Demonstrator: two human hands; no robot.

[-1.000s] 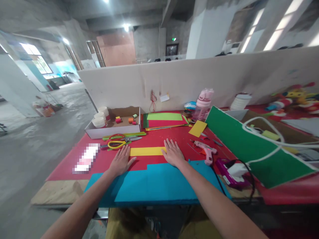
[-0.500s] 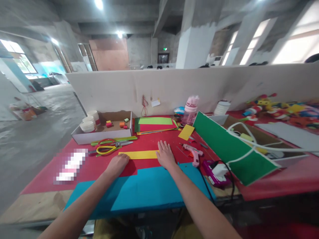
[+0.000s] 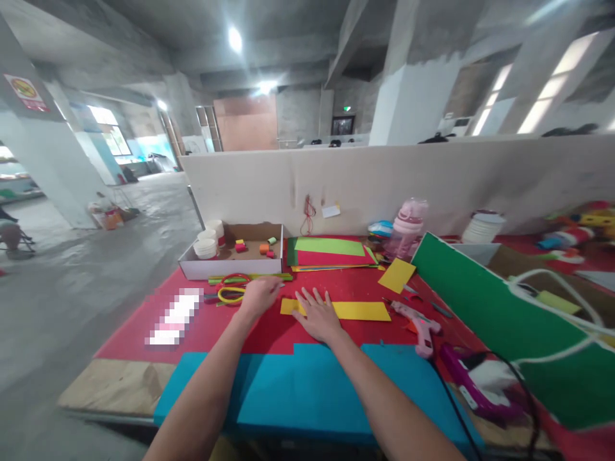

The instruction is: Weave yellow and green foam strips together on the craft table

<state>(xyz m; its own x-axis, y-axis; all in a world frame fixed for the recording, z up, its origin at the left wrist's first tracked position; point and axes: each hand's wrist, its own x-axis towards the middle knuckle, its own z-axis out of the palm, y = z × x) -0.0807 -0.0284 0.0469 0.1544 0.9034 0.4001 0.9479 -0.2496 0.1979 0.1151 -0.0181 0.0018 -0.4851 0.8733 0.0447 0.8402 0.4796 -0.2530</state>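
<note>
My right hand [image 3: 317, 315] lies flat with fingers spread, pressing on a long yellow foam-like strip [image 3: 362, 311] on the red tabletop. The strip shows on both sides of that hand. My left hand [image 3: 259, 298] is at the scissors [image 3: 231, 295], with its fingers curled over the blades. The red and yellow handles stick out to its left, and a bit of metal shows past the fingertips. Behind the scissors lie thin green strips [image 3: 286, 277]. A blue sheet or board [image 3: 288, 390] covers the table's near edge, under my forearms.
A shallow cardboard box [image 3: 230, 267] holds white cups and small coloured rolls. Coloured sheets [image 3: 331, 246] are stacked behind the strip. To the right are a pink glue gun [image 3: 418, 323], a purple power strip [image 3: 480, 390] with cords, and a green board [image 3: 471, 307]. A pink bottle [image 3: 407, 224] stands farther back.
My left hand has left the yellow strip's left end and moved to the scissors. My right hand has shifted left along the strip, whose right part now shows. The view has turned left.
</note>
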